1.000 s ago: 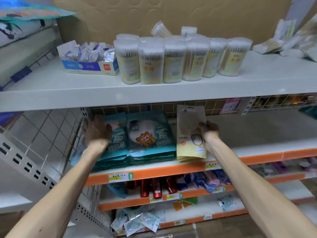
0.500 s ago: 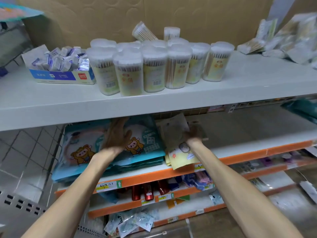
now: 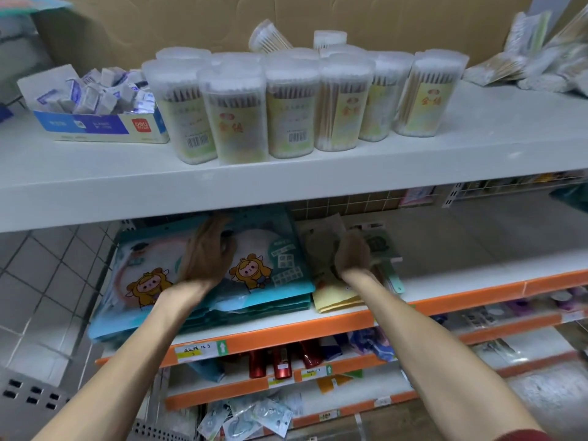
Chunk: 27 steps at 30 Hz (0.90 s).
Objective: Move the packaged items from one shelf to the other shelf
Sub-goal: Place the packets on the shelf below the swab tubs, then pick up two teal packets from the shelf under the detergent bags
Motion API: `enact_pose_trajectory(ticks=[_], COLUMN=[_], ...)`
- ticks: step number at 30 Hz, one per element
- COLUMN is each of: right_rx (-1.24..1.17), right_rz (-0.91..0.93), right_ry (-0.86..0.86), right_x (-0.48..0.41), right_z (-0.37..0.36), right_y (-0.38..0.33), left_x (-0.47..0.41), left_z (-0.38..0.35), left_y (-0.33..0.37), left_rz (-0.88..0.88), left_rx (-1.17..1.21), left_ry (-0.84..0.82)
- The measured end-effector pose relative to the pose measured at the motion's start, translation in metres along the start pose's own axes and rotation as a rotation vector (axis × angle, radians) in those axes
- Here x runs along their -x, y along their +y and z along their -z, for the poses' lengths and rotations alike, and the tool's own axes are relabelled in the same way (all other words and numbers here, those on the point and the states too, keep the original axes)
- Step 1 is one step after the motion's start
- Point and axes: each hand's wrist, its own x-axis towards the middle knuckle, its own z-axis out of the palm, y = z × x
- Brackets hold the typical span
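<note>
My left grip lies spread flat, steadying the teal packets; my right grip covers the yellow packets, too blurred to tell if pinching.

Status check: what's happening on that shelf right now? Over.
Left hand flat on teal packs. Right hand on yellow packs, grip blurred. White shelf overhangs both hands.

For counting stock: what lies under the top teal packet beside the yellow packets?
More teal packets, stacked; only their front edges show. The top packet and the left hand cover the rest.
</note>
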Motion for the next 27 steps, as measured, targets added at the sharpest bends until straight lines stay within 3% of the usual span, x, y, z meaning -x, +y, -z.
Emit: enact_pose_trajectory(ticks=[5,8,12,16,20,24,27], right_rx=[0.316,0.298,0.167,0.259,0.325,0.424,0.436], right_rz=[0.186,0.367,0.455,0.665,0.609,0.544,0.485], right_ry=[0.031,-0.022,-0.228,-0.181,-0.177,-0.113,-0.09], right_x=[0.014,0.021,0.027,0.049,0.071,0.076,0.089], right_z=[0.002,0.021,0.06,0.116,0.137,0.152,0.169], right_y=[0.0,-0.007,-0.023,-0.036,-0.01,0.035,0.078], left_x=[0.001,-0.002,-0.01,-0.014,-0.01,-0.006,-0.003], left_z=[-0.003,0.007,0.031,0.038,0.019,-0.003,-0.022], left_y=[0.005,0.022,0.063,0.096,0.097,0.131,0.171], left_rz=[-0.041,-0.042,-0.041,-0.057,-0.267,-0.341,-0.371], left_rx=[-0.144,-0.184,-0.268,-0.243,-0.287,-0.287,-0.278], left_ry=[-0.113,-0.19,-0.305,-0.366,-0.392,-0.375,-0.469])
